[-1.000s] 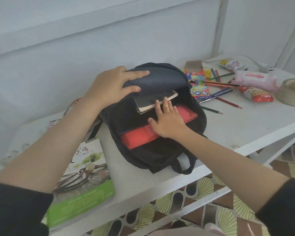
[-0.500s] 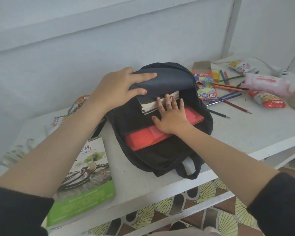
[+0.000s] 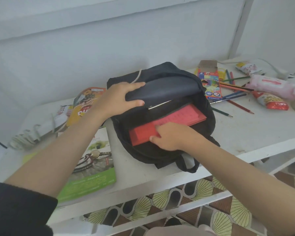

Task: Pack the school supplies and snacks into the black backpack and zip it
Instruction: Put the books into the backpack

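— Black fabric, that black backpack [image 3: 162, 150]; it lies on its back on the white surface [image 3: 245, 133], mouth gaping toward the person.

— What's in it?

— A red book [image 3: 177, 120] lies flat in the main opening, most of its cover showing. Behind it, under the raised flap [image 3: 163, 89], the pale edge of another book [image 3: 160, 105] peeks out; I can't tell more of it than that.

— And the hands?

— The left hand [image 3: 119, 99] reaches in from the left edge, its grip clamped on the flap, fingers over the top and thumb beneath, lifting it. The right hand [image 3: 170, 137] rests on the near edge of the red book, fingers curled down against the cover, thumb at the book's side. Whether it truly pinches the book or only presses on it, I can't tell.

— Anything waiting outside?

— Plenty. A green book [image 3: 92, 167] lies just left of the bag, with a yellow snack bag [image 3: 85, 106] behind it. To the right, an open coloured pencil box [image 3: 210, 82] sits beside the bag, loose pencils [image 3: 235, 89] scattered around it. Further right lie a pink wipes pack [image 3: 271, 85] and a red snack packet [image 3: 271, 102], touching each other.
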Demonstrator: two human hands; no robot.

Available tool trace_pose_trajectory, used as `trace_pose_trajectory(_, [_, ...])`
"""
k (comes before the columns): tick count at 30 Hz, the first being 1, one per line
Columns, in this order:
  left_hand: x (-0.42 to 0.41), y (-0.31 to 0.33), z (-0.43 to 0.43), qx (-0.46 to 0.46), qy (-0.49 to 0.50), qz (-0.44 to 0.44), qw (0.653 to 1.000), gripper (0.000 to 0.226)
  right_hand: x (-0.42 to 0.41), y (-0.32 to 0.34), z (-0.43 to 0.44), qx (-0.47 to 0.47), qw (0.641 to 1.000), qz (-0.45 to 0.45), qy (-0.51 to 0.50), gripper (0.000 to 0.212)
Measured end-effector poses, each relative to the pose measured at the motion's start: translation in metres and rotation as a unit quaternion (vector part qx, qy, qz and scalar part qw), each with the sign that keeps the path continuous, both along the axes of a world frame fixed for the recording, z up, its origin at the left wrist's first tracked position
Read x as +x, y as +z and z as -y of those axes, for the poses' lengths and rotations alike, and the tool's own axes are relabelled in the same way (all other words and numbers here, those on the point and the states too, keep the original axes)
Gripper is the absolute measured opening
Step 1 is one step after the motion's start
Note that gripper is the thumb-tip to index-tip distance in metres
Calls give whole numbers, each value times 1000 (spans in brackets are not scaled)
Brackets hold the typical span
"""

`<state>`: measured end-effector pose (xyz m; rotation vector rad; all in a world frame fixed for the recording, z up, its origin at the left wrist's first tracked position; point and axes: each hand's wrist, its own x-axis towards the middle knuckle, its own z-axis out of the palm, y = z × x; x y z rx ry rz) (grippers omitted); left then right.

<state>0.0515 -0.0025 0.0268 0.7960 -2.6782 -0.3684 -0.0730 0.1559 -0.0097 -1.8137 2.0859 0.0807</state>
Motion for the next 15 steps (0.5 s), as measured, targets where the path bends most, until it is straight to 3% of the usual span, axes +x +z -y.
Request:
trace_pose_trajectory(4, [47,-27,-17,-39,30,-49,998,54,26,19,-25,-24,997,1,68,39])
trace_pose_trajectory(8, [110,-52,-51,-6,90,-94,991,51,53,30,-29,-123,985,12,119,37])
trace_pose_trajectory(13, [184,-80,-79,-40,307,-54,949,72,90,24,-14,-184,970,74,141,33])
trace_pose_trajectory(15, [202,-86,-89,38,391,-28,919,86,104,13,-5,-177,967,105,147,34])
